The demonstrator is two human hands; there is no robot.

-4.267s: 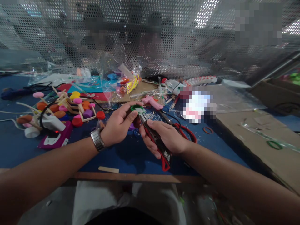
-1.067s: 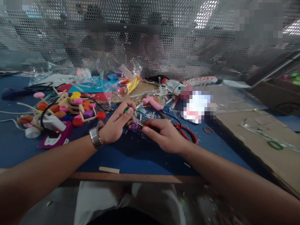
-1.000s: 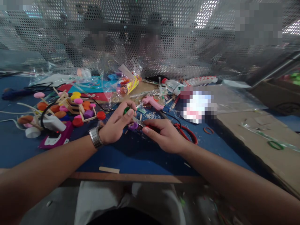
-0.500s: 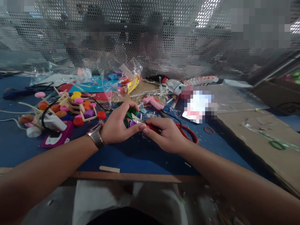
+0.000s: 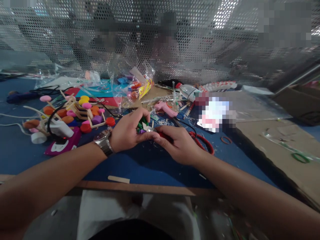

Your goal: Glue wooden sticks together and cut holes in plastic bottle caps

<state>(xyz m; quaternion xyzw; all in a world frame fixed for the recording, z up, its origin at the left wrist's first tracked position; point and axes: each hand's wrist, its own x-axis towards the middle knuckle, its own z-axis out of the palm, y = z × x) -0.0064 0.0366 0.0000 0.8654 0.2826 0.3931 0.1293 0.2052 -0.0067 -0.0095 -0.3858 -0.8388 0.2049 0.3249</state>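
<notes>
My left hand (image 5: 126, 131), with a metal watch on its wrist, is closed around a small green and purple piece (image 5: 142, 125). Most of that piece is hidden by my curled fingers and thumb. My right hand (image 5: 176, 143) grips a red-handled tool with a short metal blade (image 5: 150, 129); whether it is a knife or a cutter is unclear. The metal end points left and meets the piece by my left thumb. Both thumbs nearly touch above the blue table (image 5: 150, 170). Just behind my hands lies a pink glue gun (image 5: 165, 109).
To the left, a stick model with coloured discs (image 5: 82, 110) stands behind a purple power box (image 5: 63, 143). Red-handled scissors (image 5: 208, 146) and a lit phone (image 5: 212, 115) lie right. A craft stick (image 5: 118, 179) rests near the front edge; a bottle (image 5: 188, 91) lies behind.
The view has shifted slightly, so the table's things appear a little further right. The metal end of the tool has tilted slightly against the green and purple piece; both hands keep their hold.
</notes>
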